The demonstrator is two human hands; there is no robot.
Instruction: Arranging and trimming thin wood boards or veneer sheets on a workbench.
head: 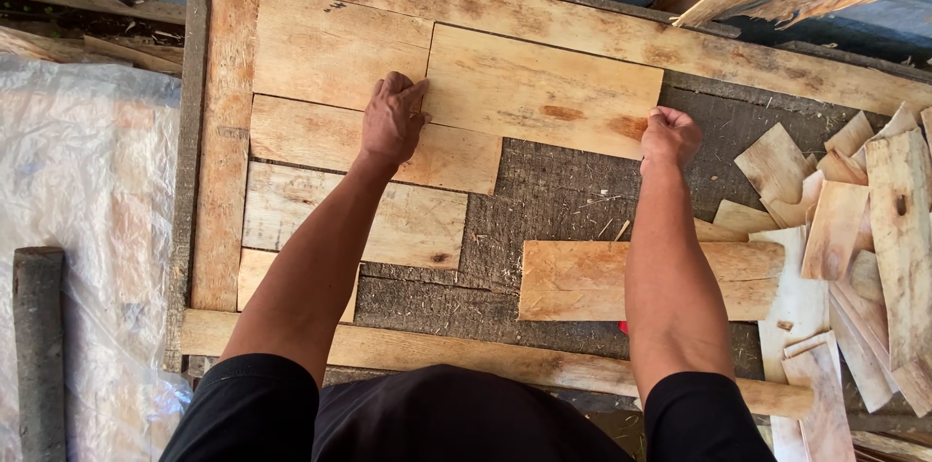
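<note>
black sleeves [252, 409] sit nearest the lens, both forearms extending over the worktop [544, 195]. left hand [392, 119]: fingers curled, pressing on the left end of a rectangular wooden board [539, 88]; it grasps nothing. right hand [669, 137]: fingers clenched on the board's lower right corner. the board lies flat inside a wooden frame [225, 142], its upper edge against the top rail, its left end butted to a neighbouring plank [335, 49]. further planks [349, 214] lie flat below, on the left. a loose thick board [592, 278] lies between the forearms. offcuts [854, 229] are piled at the right; plastic sheet [83, 190] at the left.
</note>
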